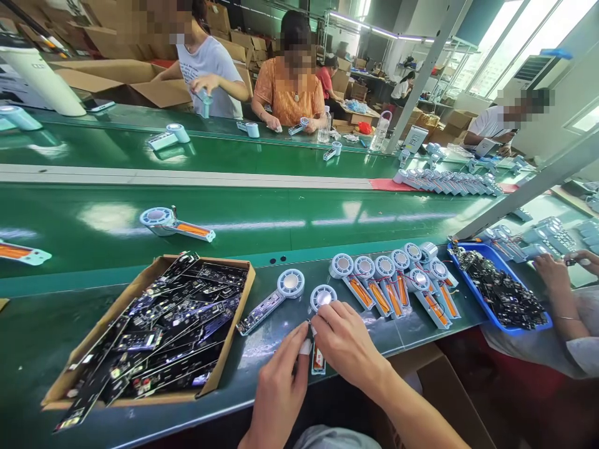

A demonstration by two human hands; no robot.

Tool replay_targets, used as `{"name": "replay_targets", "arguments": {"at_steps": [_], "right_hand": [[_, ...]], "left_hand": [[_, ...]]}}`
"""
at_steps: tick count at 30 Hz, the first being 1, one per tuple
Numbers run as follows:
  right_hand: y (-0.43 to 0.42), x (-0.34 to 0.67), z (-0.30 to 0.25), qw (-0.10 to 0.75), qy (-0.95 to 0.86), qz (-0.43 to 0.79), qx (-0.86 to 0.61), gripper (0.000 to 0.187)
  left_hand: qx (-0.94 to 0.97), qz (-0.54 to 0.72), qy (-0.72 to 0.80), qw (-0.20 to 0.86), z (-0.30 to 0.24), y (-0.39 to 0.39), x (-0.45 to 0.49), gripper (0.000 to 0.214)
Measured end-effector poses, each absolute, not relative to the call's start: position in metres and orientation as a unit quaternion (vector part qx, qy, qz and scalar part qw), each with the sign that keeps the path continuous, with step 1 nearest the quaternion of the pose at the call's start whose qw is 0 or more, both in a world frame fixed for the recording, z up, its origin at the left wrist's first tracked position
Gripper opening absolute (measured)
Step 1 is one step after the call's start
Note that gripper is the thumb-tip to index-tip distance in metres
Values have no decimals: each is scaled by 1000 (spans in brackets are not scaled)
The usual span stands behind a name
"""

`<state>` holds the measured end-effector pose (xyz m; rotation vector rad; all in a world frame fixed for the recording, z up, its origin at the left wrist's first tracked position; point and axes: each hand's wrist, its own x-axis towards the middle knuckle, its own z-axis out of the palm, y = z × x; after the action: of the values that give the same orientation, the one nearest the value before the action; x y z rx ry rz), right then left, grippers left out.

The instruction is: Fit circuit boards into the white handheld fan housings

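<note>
Handheld fan point(322, 295): on the table point(28, 362), right of the cardboard tray point(228, 337) | Left hand point(283, 377), right hand point(346, 343): both grasping its neck | Second fan point(291, 284): just beside the tray, right side

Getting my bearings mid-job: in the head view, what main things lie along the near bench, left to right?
Cardboard box of circuit boards → round-headed unit → unit being handled → group of units showing orange strips → blue tray.

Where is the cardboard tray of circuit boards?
The cardboard tray sits at the head view's lower left, on the bench, with a light-blue fan beside it and the left hand farther right.
</note>
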<state>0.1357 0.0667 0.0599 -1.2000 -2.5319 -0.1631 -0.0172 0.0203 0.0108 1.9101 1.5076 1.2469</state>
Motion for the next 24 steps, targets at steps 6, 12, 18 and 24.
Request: {"name": "replay_targets", "arguments": {"at_steps": [6,12,18,24], "right_hand": [[79,149,57,230,-880,87,-407,12],[85,153,52,237,-869,204,-385,17],[74,154,63,260,-829,245,-431,22],[57,162,65,171,-855,187,-452,29]], "left_hand": [[638,415,544,354,21,31,-33,33],[597,401,518,462,21,40,-45,33],[580,368,527,500,14,40,-47,41],[606,313,571,457,17,36,-45,51]]}}
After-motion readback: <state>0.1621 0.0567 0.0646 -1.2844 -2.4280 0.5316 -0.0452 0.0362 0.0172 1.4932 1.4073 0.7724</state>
